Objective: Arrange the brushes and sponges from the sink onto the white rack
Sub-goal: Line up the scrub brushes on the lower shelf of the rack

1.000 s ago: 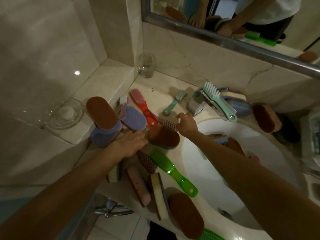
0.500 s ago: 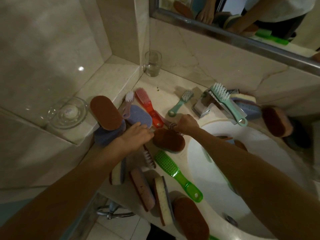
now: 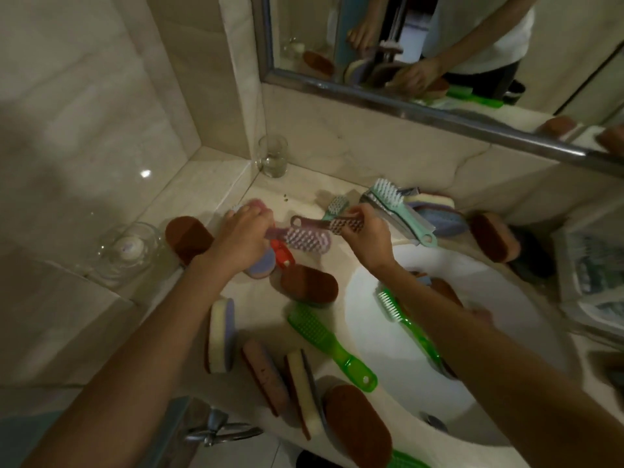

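My left hand (image 3: 241, 238) grips the handle of a mauve brush (image 3: 307, 239), bristles up, just above the counter. My right hand (image 3: 368, 238) holds a brown-pink brush (image 3: 337, 224) by its head, handle pointing left. Below them lie a red brush (image 3: 282, 255), a purple sponge (image 3: 260, 268) and a brown sponge (image 3: 310, 287). The white sink (image 3: 388, 383) holds a green brush (image 3: 405, 329) and more sponges, partly hidden by my right arm. A white rack (image 3: 594, 275) shows blurred at the right edge.
Another green brush (image 3: 331, 346) and several sponges (image 3: 221, 336) lie along the counter's front. A teal brush (image 3: 398, 207) rests on the faucet. A glass (image 3: 273, 157) stands in the corner, a glass soap dish (image 3: 128, 248) on the left ledge. A mirror hangs above.
Both hands have risen from the counter, each with a brush: the left has picked up the mauve one, the right the brown-pink one. The view has shifted.
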{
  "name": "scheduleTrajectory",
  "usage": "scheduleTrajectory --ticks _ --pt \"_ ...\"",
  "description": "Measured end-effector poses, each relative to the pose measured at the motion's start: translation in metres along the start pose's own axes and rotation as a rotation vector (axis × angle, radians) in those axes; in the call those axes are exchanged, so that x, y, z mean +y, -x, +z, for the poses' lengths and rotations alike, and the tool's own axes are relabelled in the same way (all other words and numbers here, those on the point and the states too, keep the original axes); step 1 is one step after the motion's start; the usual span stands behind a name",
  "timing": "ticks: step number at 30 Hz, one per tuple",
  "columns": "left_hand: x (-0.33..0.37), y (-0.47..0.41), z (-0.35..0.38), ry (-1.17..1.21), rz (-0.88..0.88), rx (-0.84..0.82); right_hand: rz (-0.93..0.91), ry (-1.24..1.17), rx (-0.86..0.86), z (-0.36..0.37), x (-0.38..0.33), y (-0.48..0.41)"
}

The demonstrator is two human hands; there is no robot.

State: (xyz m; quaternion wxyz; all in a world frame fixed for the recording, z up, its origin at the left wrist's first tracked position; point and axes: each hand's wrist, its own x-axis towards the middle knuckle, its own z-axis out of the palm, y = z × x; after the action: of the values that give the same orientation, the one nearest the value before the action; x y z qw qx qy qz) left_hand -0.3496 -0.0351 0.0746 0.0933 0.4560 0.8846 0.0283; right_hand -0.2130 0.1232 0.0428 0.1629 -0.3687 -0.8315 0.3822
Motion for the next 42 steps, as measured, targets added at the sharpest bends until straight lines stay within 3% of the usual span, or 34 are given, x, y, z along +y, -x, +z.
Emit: scheduleTrajectory --ticks 3,5,11,17,23,27,32,42 --pt "0.026 -0.002 -0.013 0.319 -0.11 0.107 0.027 -0.131 0.043 -0.029 -0.005 0.009" --pt "0.057 -0.001 -0.023 0.47 -0.101 0.07 0.049 -0.271 0.034 -0.057 -0.004 0.018" --pt "0.157 0.005 -0.026 0.554 0.144 -0.099 0.092 -0.523 -0.006 -0.149 0.019 0.06" --pt "0.261 0.015 0.0 0.704 0.31 -0.269 0.23 -0.856 0.185 -0.22 0.082 0.108" --pt "0.377 0.034 0.033 0.759 0.385 -0.355 0.308 -0.744 0.164 -0.271 0.157 0.161" --pt "0.447 0.046 0.05 0.773 0.409 -0.412 0.318 -0.802 0.195 -0.31 0.212 0.184" --pt "0.515 0.048 0.06 0.73 0.408 -0.458 0.459 -0.829 0.279 -0.355 0.273 0.188" --pt "0.573 -0.01 0.075 0.574 0.138 -0.376 0.618 -0.608 0.302 -0.396 0.35 0.081"
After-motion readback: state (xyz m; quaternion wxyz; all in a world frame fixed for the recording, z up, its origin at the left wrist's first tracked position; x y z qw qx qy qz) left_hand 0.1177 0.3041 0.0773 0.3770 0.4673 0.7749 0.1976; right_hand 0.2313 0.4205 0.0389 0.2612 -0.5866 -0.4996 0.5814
